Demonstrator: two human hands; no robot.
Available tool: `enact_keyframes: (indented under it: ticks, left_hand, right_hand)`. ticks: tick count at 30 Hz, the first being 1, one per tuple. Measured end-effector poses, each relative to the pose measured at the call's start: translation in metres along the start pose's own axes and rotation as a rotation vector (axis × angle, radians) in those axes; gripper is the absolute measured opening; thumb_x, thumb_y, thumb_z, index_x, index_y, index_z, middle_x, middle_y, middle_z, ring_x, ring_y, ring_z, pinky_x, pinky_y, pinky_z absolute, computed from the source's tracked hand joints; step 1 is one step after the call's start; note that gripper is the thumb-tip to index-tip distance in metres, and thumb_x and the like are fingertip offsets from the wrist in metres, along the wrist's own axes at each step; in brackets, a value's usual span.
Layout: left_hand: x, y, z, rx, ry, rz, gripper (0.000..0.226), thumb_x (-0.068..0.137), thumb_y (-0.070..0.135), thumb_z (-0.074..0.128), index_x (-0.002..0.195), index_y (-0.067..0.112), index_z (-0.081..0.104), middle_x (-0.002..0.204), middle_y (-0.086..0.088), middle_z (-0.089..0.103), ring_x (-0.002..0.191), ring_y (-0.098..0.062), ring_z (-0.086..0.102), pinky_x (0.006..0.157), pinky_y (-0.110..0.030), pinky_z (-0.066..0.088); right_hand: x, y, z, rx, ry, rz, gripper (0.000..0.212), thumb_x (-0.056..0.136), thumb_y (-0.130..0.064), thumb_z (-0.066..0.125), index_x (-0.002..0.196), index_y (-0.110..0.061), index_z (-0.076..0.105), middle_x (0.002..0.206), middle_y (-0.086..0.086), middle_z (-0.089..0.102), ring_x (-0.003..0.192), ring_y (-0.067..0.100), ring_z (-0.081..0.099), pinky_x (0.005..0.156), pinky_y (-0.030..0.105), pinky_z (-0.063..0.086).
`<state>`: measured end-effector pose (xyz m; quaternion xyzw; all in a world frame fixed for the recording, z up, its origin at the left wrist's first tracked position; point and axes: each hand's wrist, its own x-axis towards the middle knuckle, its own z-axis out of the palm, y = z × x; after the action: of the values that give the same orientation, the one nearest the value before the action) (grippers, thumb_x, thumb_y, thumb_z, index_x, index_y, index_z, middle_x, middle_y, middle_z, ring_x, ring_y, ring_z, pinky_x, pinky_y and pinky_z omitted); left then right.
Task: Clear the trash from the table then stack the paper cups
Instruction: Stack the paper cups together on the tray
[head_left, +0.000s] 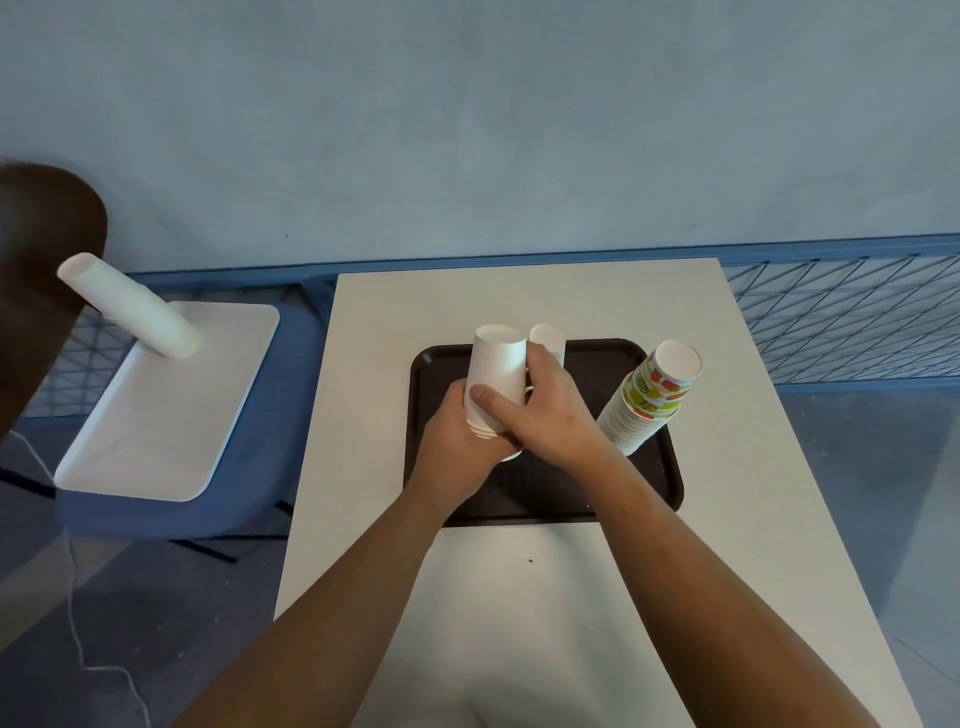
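**A:** Where does the bundle sit against the black tray (649, 493)?

**B:** Over its near-left part, raised off it. Both hands are closed on the short nest of white cups (496, 364). The left hand (457, 441) wraps the rims at the bottom. The right hand (545, 410) is curled over the side from the right, with its thumb lying across the front.

**A:** And its long axis?

**B:** Close to upright, bases up and mouths down toward the tray, with the top leaning a little to the left.

**A:** What is left to gather?

**B:** A lone cup (549, 338), also base up, stands by the tray's far edge, just behind the right hand's fingers. I cannot tell whether they touch it. The printed stack (649, 400) stands at the tray's right side, leaning out to the right.

**A:** So which hand goes for the lone one?

**B:** The right, I'd judge. It lies between the bundle and that cup, while the left is on the far side from it. The lone cup shares the bundle's axis, so it should drop over the top without turning. I see no trash on the desk (519, 597) near the tray.
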<state>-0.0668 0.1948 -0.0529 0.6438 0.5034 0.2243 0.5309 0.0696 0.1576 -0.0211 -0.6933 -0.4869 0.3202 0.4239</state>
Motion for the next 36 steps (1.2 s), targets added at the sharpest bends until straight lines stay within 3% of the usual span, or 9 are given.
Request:
enact_keyframes:
  ticks: [4, 7, 11, 15, 19, 24, 27, 32, 36]
  left_hand:
    - [-0.002, 0.005, -0.001, 0.005, -0.031, 0.001, 0.088, 0.061, 0.034, 0.096, 0.136, 0.031, 0.049, 0.119, 0.011, 0.068, 0.106, -0.012, 0.069, 0.088, -0.038, 0.063]
    - [-0.004, 0.012, -0.003, 0.003, -0.034, 0.018, 0.096, 0.061, 0.033, 0.099, 0.141, 0.03, 0.047, 0.124, 0.011, 0.066, 0.107, -0.012, 0.068, 0.088, -0.034, 0.062]
    - [-0.009, 0.02, -0.006, 0.017, -0.031, 0.041, 0.099, 0.063, 0.039, 0.098, 0.146, 0.032, 0.043, 0.13, 0.011, 0.062, 0.108, -0.014, 0.067, 0.087, -0.028, 0.059]
    - [-0.014, 0.023, -0.012, -0.001, -0.024, 0.046, 0.098, 0.062, 0.041, 0.098, 0.144, 0.034, 0.045, 0.129, 0.009, 0.066, 0.11, -0.018, 0.068, 0.093, -0.036, 0.061]
    - [-0.018, 0.023, -0.015, 0.014, -0.011, 0.067, 0.099, 0.064, 0.044, 0.097, 0.146, 0.035, 0.043, 0.129, 0.011, 0.064, 0.111, -0.017, 0.067, 0.09, -0.03, 0.061]
    - [-0.021, 0.021, -0.019, -0.011, -0.04, 0.074, 0.1, 0.06, 0.05, 0.097, 0.145, 0.037, 0.045, 0.127, 0.013, 0.066, 0.111, -0.015, 0.068, 0.092, -0.035, 0.062]
    - [-0.022, 0.02, -0.024, -0.028, -0.068, 0.081, 0.099, 0.06, 0.051, 0.096, 0.145, 0.036, 0.047, 0.128, 0.012, 0.067, 0.113, -0.016, 0.068, 0.092, -0.035, 0.062]
    - [-0.023, 0.02, -0.031, -0.014, -0.109, 0.075, 0.093, 0.067, 0.042, 0.095, 0.146, 0.037, 0.046, 0.126, 0.018, 0.066, 0.111, -0.008, 0.067, 0.087, -0.021, 0.059]
    - [-0.023, 0.015, -0.031, 0.066, -0.129, 0.068, 0.072, 0.081, 0.041, 0.087, 0.142, 0.035, 0.049, 0.124, 0.014, 0.064, 0.109, -0.012, 0.065, 0.087, -0.023, 0.056]
  right_hand:
    - [-0.004, -0.004, -0.008, -0.045, -0.068, 0.028, 0.049, 0.085, -0.051, 0.075, 0.119, -0.031, 0.047, 0.114, -0.007, 0.06, 0.098, 0.006, 0.061, 0.079, 0.026, 0.055]
    - [-0.006, -0.007, -0.014, -0.073, -0.05, 0.032, 0.05, 0.086, -0.053, 0.074, 0.121, -0.029, 0.048, 0.107, -0.012, 0.059, 0.092, -0.001, 0.059, 0.071, 0.016, 0.049]
    - [-0.006, -0.009, -0.02, -0.058, 0.001, 0.044, 0.055, 0.086, -0.055, 0.073, 0.122, -0.018, 0.054, 0.109, -0.005, 0.064, 0.094, 0.004, 0.062, 0.072, 0.021, 0.053]
    - [-0.007, -0.011, -0.021, -0.028, 0.004, 0.046, 0.053, 0.087, -0.055, 0.072, 0.121, -0.016, 0.056, 0.108, -0.004, 0.066, 0.093, 0.005, 0.064, 0.07, 0.02, 0.053]
    - [-0.008, -0.014, -0.021, -0.009, 0.02, 0.041, 0.051, 0.089, -0.054, 0.07, 0.121, -0.017, 0.057, 0.108, -0.004, 0.067, 0.093, 0.004, 0.065, 0.066, 0.015, 0.05]
    - [-0.011, -0.016, -0.022, 0.004, 0.034, 0.051, 0.044, 0.09, -0.051, 0.07, 0.118, -0.019, 0.058, 0.104, -0.008, 0.068, 0.09, 0.001, 0.065, 0.064, 0.011, 0.049]
    - [-0.011, -0.018, -0.023, 0.02, 0.019, 0.058, 0.042, 0.091, -0.05, 0.069, 0.118, -0.02, 0.058, 0.104, -0.009, 0.068, 0.092, 0.002, 0.065, 0.066, 0.013, 0.051]
    - [-0.007, -0.022, -0.025, 0.066, 0.02, 0.066, 0.045, 0.092, -0.052, 0.068, 0.121, -0.019, 0.057, 0.109, -0.006, 0.068, 0.097, 0.007, 0.066, 0.076, 0.023, 0.057]
    - [-0.002, -0.028, -0.029, 0.084, 0.074, 0.071, 0.048, 0.091, -0.055, 0.068, 0.121, -0.019, 0.058, 0.109, -0.006, 0.069, 0.098, 0.008, 0.067, 0.08, 0.029, 0.058]
